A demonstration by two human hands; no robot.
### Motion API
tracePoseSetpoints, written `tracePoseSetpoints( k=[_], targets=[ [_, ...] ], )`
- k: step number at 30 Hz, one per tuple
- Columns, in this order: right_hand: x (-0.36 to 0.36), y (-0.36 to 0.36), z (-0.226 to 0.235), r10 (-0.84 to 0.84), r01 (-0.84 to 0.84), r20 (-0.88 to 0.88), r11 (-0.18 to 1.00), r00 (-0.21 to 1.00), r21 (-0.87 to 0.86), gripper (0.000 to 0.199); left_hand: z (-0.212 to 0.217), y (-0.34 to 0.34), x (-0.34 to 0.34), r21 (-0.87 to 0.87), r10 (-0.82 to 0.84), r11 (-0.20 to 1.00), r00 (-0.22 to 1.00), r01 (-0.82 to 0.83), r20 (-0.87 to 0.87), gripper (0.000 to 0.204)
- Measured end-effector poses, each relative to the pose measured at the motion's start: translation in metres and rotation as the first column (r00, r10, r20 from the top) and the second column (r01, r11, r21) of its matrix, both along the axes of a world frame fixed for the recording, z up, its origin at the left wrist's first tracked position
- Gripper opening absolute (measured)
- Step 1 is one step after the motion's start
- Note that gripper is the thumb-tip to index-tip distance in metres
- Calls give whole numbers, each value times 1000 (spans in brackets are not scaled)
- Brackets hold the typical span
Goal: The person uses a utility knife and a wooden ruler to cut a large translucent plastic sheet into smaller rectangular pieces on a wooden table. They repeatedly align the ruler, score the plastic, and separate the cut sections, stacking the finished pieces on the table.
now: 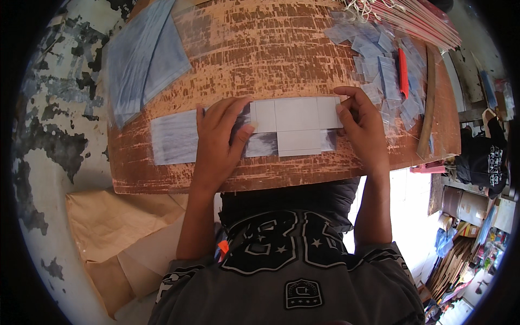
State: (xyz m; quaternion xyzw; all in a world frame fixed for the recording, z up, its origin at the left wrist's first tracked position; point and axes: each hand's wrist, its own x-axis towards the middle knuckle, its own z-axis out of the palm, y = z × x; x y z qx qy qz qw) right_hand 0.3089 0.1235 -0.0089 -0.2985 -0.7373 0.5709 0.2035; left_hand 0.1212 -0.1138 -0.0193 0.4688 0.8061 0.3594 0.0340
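A white card blank (297,115) with crease lines and a flap toward me lies across the front of the table. At its right end, my right hand (360,122) is closed, with thumb and curled fingers pinching the edge. My left hand (219,135) has its thumb and index finger on the blank's left end, thumb at the near corner and index at the far one. Beneath the blank shows a dark grey and white streaked sheet (261,146). More pale blue-grey streaked sheet (174,138) lies left of my left hand, which covers the part between.
Large translucent bluish plastic sheets (143,65) lie at the far left of the worn brown table (244,54). Small clear plastic bags (374,59), a red cutter-like tool (403,73), a wooden strip (428,103) and a bundle of pinkish sticks (411,24) occupy the right side.
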Motion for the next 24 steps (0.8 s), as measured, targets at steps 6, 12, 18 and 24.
tracePoseSetpoints(
  k=[6,12,18,24],
  targets=[
    [-1,-7,-3,-86,79,49,987,995,137,30,0,3,3,-72,-1,997,995,-6,-100,43],
    [-4,-13,-8,-226,212,19,939,974,271,22,4,5,6,-71,4,997,995,-11,-104,40],
    [-1,-18,-11,-215,202,-10,898,977,392,13,0,5,2,-62,-1,998,997,-3,-72,38],
    [1,-21,-15,-200,190,-20,894,980,405,14,1,4,4,-111,10,994,994,-23,-111,36]
  ],
)
